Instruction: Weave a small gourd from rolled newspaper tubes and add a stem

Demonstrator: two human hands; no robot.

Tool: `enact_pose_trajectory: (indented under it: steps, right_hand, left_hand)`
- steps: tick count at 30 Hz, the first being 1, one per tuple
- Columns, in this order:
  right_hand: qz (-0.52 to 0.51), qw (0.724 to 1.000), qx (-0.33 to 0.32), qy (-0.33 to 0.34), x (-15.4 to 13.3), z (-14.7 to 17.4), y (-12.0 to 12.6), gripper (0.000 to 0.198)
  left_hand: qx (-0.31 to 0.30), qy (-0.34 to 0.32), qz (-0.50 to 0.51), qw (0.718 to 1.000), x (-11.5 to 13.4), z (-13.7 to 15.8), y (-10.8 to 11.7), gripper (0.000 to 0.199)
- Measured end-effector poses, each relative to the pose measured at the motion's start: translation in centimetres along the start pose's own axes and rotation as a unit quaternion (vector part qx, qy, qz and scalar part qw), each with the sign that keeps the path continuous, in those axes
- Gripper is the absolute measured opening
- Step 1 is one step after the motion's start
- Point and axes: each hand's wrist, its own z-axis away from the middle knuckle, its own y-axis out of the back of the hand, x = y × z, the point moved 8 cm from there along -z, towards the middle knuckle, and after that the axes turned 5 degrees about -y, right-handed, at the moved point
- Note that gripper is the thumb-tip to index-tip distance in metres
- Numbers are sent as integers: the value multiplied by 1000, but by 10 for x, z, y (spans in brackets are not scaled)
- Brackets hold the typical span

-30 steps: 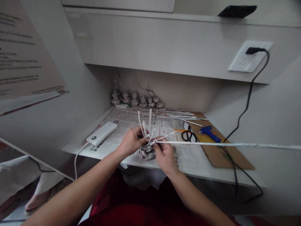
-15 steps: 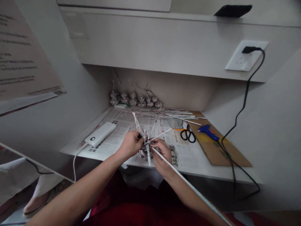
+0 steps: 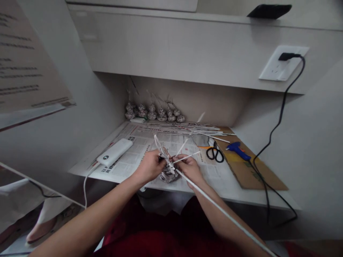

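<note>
Your left hand (image 3: pixel 151 165) and right hand (image 3: pixel 189 167) had fingers pinched together on the weave (image 3: pixel 168 176) at the bench's (image 3: pixel 241 195) front edge, apparently mid-weaving, the next move seemingly calling for the long strip (image 3: pixel 222 207) to pass a stake (image 3: pixel 158 143).

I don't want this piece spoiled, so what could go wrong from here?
The long paper strip trails over the right forearm, so moving that arm might bend or tug it. Short strips jut from the woven piece in several directions and could get tangled. The black cord hangs past the table's edge; snagging it might drag the blue glue gun.
</note>
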Motion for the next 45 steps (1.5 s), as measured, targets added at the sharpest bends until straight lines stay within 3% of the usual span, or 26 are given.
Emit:
enact_pose_trajectory:
  steps: [3,12,17,22,27,31,34,45]
  right_hand:
    - [18,998,35,39,-11,2,2,20]
    - [35,995,49,82,-23,15,-5,12]
    - [62,991,13,119,-23,16,-5,10]
    - [137,967,28,214,-30,27,0,13]
    - [184,946,54,263,-32,40,-2,20]
    - [220,943,70,239,-29,44,-4,28]
    - [210,951,86,209,-26,41,1,23]
    - [-15,990,99,96,-3,10,11,18]
  left_hand:
    - [-1,3,-30,1000,1,1,1,15]
    - [-30,14,-59,998,9,1,-2,15]
    - [26,25,2,999,-1,5,-1,14]
    - [57,38,68,995,-16,5,-3,12]
    - [73,45,92,992,-20,3,-3,12]
    - [84,51,89,991,-17,2,-3,13]
    - [89,65,77,991,-15,2,-4,15]
    - [115,98,117,982,-25,-2,-9,8]
